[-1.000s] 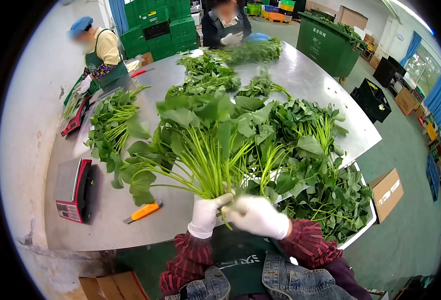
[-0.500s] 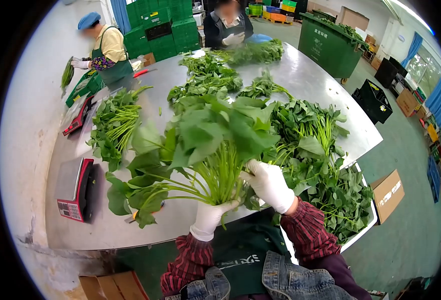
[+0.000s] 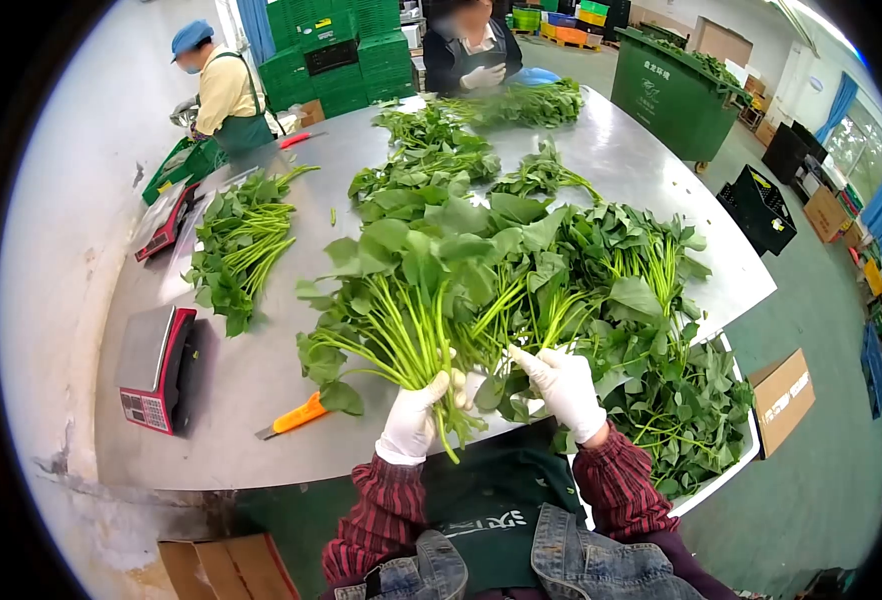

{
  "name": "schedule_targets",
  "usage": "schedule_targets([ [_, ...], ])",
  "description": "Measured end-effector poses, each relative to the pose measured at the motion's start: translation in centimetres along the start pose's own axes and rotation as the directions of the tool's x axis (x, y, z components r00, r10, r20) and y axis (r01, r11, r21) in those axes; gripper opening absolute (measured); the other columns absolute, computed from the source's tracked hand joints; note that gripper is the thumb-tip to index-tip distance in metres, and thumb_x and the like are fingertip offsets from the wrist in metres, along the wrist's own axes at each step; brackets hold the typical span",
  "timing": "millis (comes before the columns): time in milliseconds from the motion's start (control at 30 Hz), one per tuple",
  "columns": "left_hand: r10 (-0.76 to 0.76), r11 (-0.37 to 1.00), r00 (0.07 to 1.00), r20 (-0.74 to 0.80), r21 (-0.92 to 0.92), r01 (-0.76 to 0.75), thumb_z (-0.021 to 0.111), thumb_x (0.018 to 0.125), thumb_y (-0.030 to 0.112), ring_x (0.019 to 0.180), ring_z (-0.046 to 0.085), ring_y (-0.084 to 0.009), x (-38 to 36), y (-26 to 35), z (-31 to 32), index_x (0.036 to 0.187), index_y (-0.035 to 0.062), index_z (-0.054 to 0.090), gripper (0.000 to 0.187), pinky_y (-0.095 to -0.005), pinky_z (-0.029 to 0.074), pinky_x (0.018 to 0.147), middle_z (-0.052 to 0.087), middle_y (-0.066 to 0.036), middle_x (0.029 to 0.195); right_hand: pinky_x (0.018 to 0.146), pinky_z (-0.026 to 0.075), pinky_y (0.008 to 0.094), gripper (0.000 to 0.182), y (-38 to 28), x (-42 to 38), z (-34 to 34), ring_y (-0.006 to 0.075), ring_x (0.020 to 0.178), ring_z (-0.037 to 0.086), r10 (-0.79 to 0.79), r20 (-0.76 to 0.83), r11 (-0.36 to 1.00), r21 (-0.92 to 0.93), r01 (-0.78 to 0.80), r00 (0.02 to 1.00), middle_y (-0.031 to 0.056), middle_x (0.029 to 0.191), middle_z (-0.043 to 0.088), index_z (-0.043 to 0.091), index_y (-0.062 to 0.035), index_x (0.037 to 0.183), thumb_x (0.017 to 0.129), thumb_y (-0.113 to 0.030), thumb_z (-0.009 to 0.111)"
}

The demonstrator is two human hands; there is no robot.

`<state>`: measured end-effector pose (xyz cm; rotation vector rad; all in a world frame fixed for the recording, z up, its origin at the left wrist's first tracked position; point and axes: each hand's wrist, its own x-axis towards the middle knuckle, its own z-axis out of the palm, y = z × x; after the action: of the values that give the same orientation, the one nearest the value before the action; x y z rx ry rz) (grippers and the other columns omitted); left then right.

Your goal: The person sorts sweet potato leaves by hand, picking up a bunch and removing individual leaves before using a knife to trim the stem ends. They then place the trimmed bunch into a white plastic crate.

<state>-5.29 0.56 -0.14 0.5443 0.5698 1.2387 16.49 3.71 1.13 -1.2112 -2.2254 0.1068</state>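
A bunch of leafy green stems [image 3: 401, 325] is held near the front of the metal table, its leaves spreading up and away. My left hand [image 3: 418, 415], in a white glove, is wrapped round the lower stems, with a few stem ends hanging below it. My right hand [image 3: 561, 388], also gloved, is just right of the bunch, by the stems of the greens pile [image 3: 641, 270]; its index finger points left and its other fingers are curled. Whether it pinches a stem I cannot make out. An orange-handled knife [image 3: 299, 415] lies left of my left hand.
Another bundle of greens [image 3: 251, 240] and a red scale [image 3: 161, 365] are on the left of the table [image 3: 221, 440]. A white bin [image 3: 746, 450] of greens stands front right, beside a cardboard box [image 3: 783, 400]. Two people [image 3: 231, 100] [image 3: 471, 50] stand beyond the table.
The held bunch has come down and tilted, and its leaves no longer hide the knife. My right hand has moved right, away from the bunch. The person at the left has turned slightly.
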Motion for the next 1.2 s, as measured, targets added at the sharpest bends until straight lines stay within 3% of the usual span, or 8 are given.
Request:
schedule_targets([
  [133, 0.008, 0.997, 0.995, 0.096, 0.076, -0.015, 0.061, 0.086, 0.021, 0.068, 0.050, -0.0151, 0.2, -0.9, -0.1, 0.122, 0.0050, 0.043, 0.043, -0.0335, 0.043, 0.065, 0.054, -0.005, 0.083, 0.047, 0.043, 0.0307, 0.024, -1.6, 0.8, -0.2, 0.0206, 0.052, 0.054, 0.008, -0.024, 0.992, 0.127, -0.005, 1.000, 0.0040, 0.066, 0.053, 0.065, -0.0217, 0.107, 0.085, -0.018, 0.056],
  [267, -0.044, 0.969, 0.998, 0.048, 0.244, 0.031, 0.070, 0.077, 0.014, 0.067, 0.049, -0.0130, 0.0, -0.9, 0.4, 0.116, 0.0035, 0.047, 0.047, -0.0281, 0.041, 0.065, 0.053, -0.002, 0.077, 0.054, 0.047, 0.0304, 0.033, -4.6, 2.8, -1.3, 0.0238, 0.060, 0.060, 0.378, 0.413, 0.682, 0.482, -0.551, 0.829, 0.0103, 0.071, 0.060, 0.065, -0.0078, 0.096, 0.083, -0.038, 0.060],
  [400, -0.049, 0.913, 0.997, -0.060, 0.403, 0.069, 0.064, 0.072, -0.005, 0.071, 0.055, -0.0112, -0.7, -1.6, 1.3, 0.106, 0.0022, 0.054, 0.036, -0.0263, 0.048, 0.064, 0.057, -0.003, 0.087, 0.055, 0.047, 0.0358, 0.037, -6.2, 2.7, 0.7, 0.0309, 0.061, 0.061, 0.249, 0.167, 0.931, 0.229, -0.283, 0.954, 0.0145, 0.066, 0.060, 0.058, -0.0008, 0.090, 0.083, -0.037, 0.061],
  [533, 0.102, 0.875, 0.985, -0.139, 0.483, -0.023, 0.063, 0.072, -0.005, 0.065, 0.054, -0.0106, -1.2, -0.7, 2.4, 0.101, 0.0015, 0.056, 0.030, -0.0238, 0.044, 0.058, 0.057, -0.003, 0.074, 0.050, 0.044, 0.0391, 0.026, -5.1, 1.9, 1.4, 0.0324, 0.057, 0.057, 0.260, -0.073, 0.849, 0.491, -0.192, 0.963, 0.0123, 0.061, 0.055, 0.053, -0.0056, 0.078, 0.087, -0.029, 0.056],
  [700, 0.260, 0.963, 0.965, 0.024, -0.078, -0.257, 0.060, 0.086, 0.016, 0.080, 0.054, -0.0175, -0.2, 0.6, 0.1, 0.110, 0.0106, 0.045, 0.029, -0.0415, 0.042, 0.085, 0.055, -0.002, 0.082, 0.054, 0.044, 0.0432, 0.025, 1.2, 0.1, 1.2, 0.0344, 0.059, 0.057, 0.428, -0.203, 0.904, 0.080, -0.421, 0.881, 0.0149, 0.061, 0.056, 0.052, -0.0061, 0.074, 0.088, -0.027, 0.054],
  [867, 0.201, 0.976, 0.975, 0.092, -0.108, -0.191, 0.061, 0.086, 0.017, 0.076, 0.051, -0.0164, 0.2, 0.0, -1.3, 0.108, 0.0116, 0.045, 0.028, -0.0401, 0.041, 0.085, 0.053, 0.000, 0.079, 0.052, 0.045, 0.0421, 0.038, 4.9, -0.9, 1.4, 0.0347, 0.057, 0.058, 0.548, -0.213, 0.827, -0.004, -0.562, 0.809, 0.0160, 0.057, 0.056, 0.055, -0.0051, 0.066, 0.086, -0.037, 0.055],
  [967, 0.189, 0.974, 0.980, 0.056, -0.135, -0.180, 0.065, 0.083, 0.020, 0.069, 0.046, -0.0144, 0.4, -0.5, 0.2, 0.112, 0.0114, 0.045, 0.036, -0.0362, 0.038, 0.081, 0.045, 0.002, 0.072, 0.048, 0.045, 0.0419, 0.063, 4.7, -0.4, 3.0, 0.0340, 0.048, 0.056, 0.370, 0.060, 0.908, -0.233, -0.348, 0.927, 0.0168, 0.050, 0.054, 0.061, -0.0028, 0.056, 0.079, -0.060, 0.051],
  [1200, 0.242, 0.957, 0.969, -0.055, -0.148, -0.248, 0.060, 0.085, 0.012, 0.061, 0.041, -0.0113, -0.6, 1.3, -1.9, 0.104, 0.0097, 0.051, 0.021, -0.0324, 0.038, 0.074, 0.037, 0.003, 0.064, 0.054, 0.048, 0.0395, 0.038, 3.5, 0.2, 1.9, 0.0335, 0.052, 0.058, 0.393, -0.041, 0.919, -0.005, -0.394, 0.918, 0.0167, 0.055, 0.057, 0.060, -0.0026, 0.060, 0.079, -0.036, 0.060],
])
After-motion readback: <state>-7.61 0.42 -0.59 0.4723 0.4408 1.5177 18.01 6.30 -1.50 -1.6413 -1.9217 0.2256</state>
